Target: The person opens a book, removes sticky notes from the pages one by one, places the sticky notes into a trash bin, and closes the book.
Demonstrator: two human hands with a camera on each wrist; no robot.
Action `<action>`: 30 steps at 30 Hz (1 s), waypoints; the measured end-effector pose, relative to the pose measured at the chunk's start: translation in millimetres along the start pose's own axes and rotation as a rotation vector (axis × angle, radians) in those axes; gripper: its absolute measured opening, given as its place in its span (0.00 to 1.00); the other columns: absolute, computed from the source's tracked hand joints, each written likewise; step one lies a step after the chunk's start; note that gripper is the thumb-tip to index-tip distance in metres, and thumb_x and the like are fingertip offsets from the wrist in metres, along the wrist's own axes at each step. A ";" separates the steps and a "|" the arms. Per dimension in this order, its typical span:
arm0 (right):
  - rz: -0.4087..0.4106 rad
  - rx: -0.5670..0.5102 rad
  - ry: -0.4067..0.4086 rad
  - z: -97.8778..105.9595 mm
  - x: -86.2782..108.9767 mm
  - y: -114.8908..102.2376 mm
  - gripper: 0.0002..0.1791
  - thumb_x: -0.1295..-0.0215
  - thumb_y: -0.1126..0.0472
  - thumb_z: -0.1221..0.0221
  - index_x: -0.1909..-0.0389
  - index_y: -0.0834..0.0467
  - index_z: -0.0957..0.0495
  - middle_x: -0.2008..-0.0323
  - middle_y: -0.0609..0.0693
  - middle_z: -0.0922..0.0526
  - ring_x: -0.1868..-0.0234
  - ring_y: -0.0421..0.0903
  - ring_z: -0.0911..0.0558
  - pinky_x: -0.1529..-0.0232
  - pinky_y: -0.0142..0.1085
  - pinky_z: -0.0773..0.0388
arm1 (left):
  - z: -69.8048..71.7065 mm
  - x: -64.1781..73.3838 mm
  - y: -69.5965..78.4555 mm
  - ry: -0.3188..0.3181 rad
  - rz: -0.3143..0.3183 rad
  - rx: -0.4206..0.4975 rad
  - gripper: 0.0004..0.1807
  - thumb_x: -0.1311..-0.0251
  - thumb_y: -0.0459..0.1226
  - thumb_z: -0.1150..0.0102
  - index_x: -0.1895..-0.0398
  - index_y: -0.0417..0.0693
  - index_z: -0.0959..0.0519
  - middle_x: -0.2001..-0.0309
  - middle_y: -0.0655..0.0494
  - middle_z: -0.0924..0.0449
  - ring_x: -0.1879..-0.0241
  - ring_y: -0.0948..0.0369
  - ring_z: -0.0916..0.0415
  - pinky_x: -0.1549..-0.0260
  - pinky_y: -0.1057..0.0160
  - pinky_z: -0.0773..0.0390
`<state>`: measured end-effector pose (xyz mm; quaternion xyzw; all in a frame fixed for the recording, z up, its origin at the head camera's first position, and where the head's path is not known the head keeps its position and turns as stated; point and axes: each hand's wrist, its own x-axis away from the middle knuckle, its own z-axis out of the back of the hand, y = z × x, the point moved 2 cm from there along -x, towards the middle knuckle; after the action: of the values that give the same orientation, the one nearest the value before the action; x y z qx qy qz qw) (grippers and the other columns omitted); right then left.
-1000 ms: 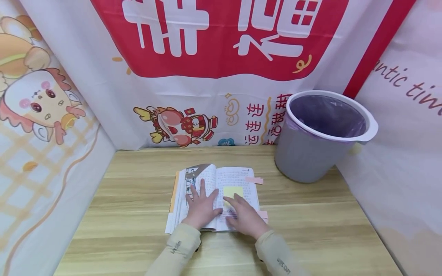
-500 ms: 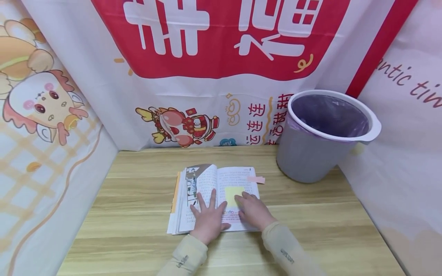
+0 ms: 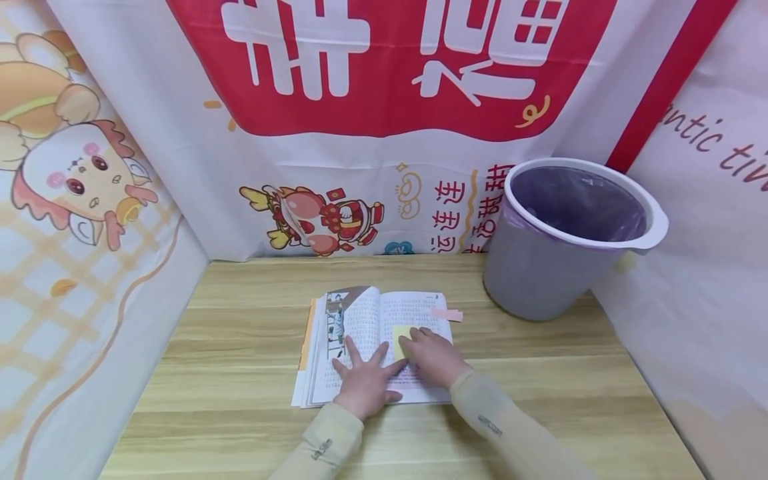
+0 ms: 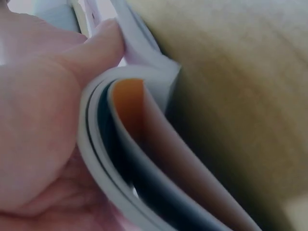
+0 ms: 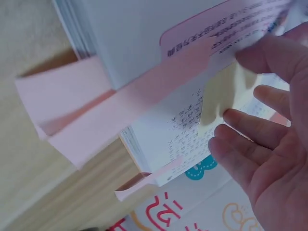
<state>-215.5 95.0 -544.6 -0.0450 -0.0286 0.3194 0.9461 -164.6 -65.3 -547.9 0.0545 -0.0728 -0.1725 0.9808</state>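
Observation:
An open book (image 3: 414, 305) lies on the wooden table, printed text on both pages and a picture on the left one. My left hand (image 3: 363, 388) rests on it across the gutter, fingers spread. In the left wrist view, that hand (image 4: 43, 120) lies beside the book's curved page edges (image 4: 130, 192). A yellow sticky note (image 3: 401, 341) lies on the right page. My right hand (image 3: 437, 358) touches it, covering its right part. The right wrist view has the fingers of the right hand (image 5: 274, 163) extended over the note (image 5: 219, 96), loosely bent.
Pink paper strips (image 5: 144, 98) stick out from the right page's edge. A grey bin (image 3: 534, 273) with a purple liner stands at the back right of the table (image 3: 240, 320). A printed red and white cloth (image 3: 372, 147) hangs behind.
The right hand drew back to the right of the yellow note, then came back over its right part. The left hand slid toward the right page, and its fingers now reach the note's lower edge.

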 end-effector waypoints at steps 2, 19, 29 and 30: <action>0.016 0.016 0.016 -1.0 -2.8 -0.7 0.23 0.35 0.65 0.39 0.38 0.56 0.25 0.42 0.64 0.23 0.42 0.62 0.22 0.44 0.54 0.22 | 2.0 -0.4 1.4 -0.024 -0.007 -0.001 0.37 0.51 0.64 0.35 0.33 0.80 0.30 0.25 0.53 0.42 0.36 0.15 0.64 0.54 0.15 0.44; 0.172 0.005 0.013 1.7 -9.9 13.1 0.27 0.39 0.59 0.34 0.38 0.57 0.25 0.46 0.63 0.20 0.55 0.57 0.16 0.52 0.47 0.17 | 4.7 -5.6 1.7 -0.116 -0.021 0.015 0.38 0.57 0.61 0.30 0.36 0.82 0.27 0.23 0.46 0.48 0.38 0.13 0.64 0.54 0.16 0.41; 0.055 -0.092 0.155 3.2 -15.1 12.8 0.05 0.35 0.63 0.39 0.62 0.55 0.15 0.71 0.48 0.15 0.73 0.43 0.17 0.68 0.37 0.18 | 5.4 -6.5 3.2 -0.143 -0.003 -0.023 0.39 0.57 0.63 0.30 0.36 0.83 0.28 0.24 0.47 0.46 0.38 0.14 0.63 0.53 0.16 0.41; 0.032 -0.108 0.175 2.6 -15.1 14.0 0.04 0.35 0.63 0.39 0.66 0.54 0.16 0.75 0.46 0.15 0.75 0.42 0.19 0.70 0.36 0.19 | 5.4 -6.1 3.1 -0.141 -0.002 -0.028 0.39 0.58 0.63 0.30 0.36 0.84 0.28 0.24 0.47 0.46 0.38 0.14 0.63 0.53 0.17 0.40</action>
<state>-236.1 97.2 -543.8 -0.1239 0.0377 0.3272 0.9360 -170.1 -60.8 -542.9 0.0286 -0.1392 -0.1779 0.9737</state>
